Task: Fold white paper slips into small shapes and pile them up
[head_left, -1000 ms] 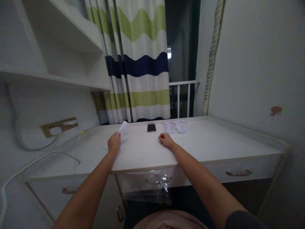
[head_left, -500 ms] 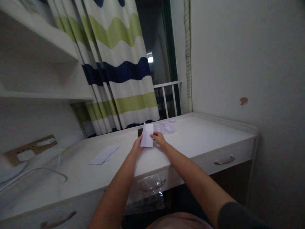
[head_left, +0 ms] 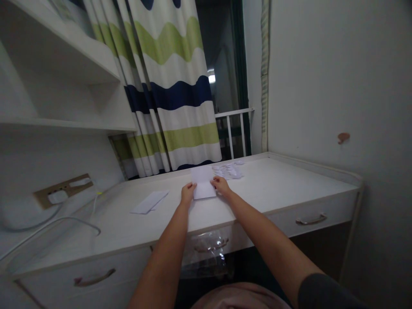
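Note:
A creased sheet of white paper is held just over the desk, its two halves spread apart at a crosswise fold. My left hand pinches its left edge near the crease. On the opposite edge, my right hand grips the paper between thumb and fingers. Behind my right hand lies a pile of small white paper pieces. Some folded white sheets rest on the desk to the left of my left hand.
The white desk has drawers with metal handles along its front. Clear plastic hangs at the middle drawer. On the left are a cable, a wall socket and a shelf. A striped curtain hangs behind.
The folded paper has been opened out into a wider sheet. My left hand has moved apart from my right, to the left edge. The view has shifted slightly left.

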{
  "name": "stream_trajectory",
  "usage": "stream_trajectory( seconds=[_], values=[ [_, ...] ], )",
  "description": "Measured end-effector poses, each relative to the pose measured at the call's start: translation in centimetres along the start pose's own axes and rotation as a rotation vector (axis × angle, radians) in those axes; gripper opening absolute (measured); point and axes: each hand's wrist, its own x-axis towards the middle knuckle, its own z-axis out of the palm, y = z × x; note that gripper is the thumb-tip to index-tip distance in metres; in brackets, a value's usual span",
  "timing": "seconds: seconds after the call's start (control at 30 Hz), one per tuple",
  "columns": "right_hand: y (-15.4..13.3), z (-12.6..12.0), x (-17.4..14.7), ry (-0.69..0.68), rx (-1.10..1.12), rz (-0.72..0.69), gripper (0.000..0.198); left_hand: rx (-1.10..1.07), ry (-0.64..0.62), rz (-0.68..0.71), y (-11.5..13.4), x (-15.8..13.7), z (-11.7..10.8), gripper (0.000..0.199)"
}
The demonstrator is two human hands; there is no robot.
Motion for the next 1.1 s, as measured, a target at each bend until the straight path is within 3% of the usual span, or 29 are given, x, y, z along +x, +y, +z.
stream_trajectory(
  seconds=[0.13, 0.4, 0.6, 0.8, 0.93, 1.03, 1.1],
  values=[
    [-1.2, 0.1, -0.4, 0.015, 0.204, 0.185, 0.017, -0.101, -0.008, -0.051, 0.3, -0.1, 0.3, 0.026],
    [-2.6, 0.1, -1.2, -0.047, 0.364, 0.317, 0.024, -0.236, -0.003, -0.115, 1.0, -0.4, 0.6, 0.028],
    [-3.2, 0.1, -1.6, -0.085, 0.368, 0.284, 0.013, -0.218, -0.052, -0.154, 1.8, -1.1, 0.5, 0.019],
    [-3.3, -0.1, -1.7, -0.079, 0.307, 0.252, 0.014, -0.235, -0.030, -0.206, 1.8, -1.1, 0.7, 0.017],
    [-2.8, -0.1, -1.6, -0.083, 0.194, 0.178, 0.015, -0.160, -0.055, -0.128, 1.3, -1.0, 0.8, 0.025],
    [-2.3, -0.1, -1.6, -0.069, 0.172, 0.107, 0.039, -0.128, -0.085, -0.060, 1.0, -1.0, 0.7, 0.044],
    [-2.1, -0.1, -1.6, -0.065, 0.202, 0.130, 0.054, -0.129, -0.085, -0.027, 0.9, -1.0, 0.6, 0.054]
  ],
)
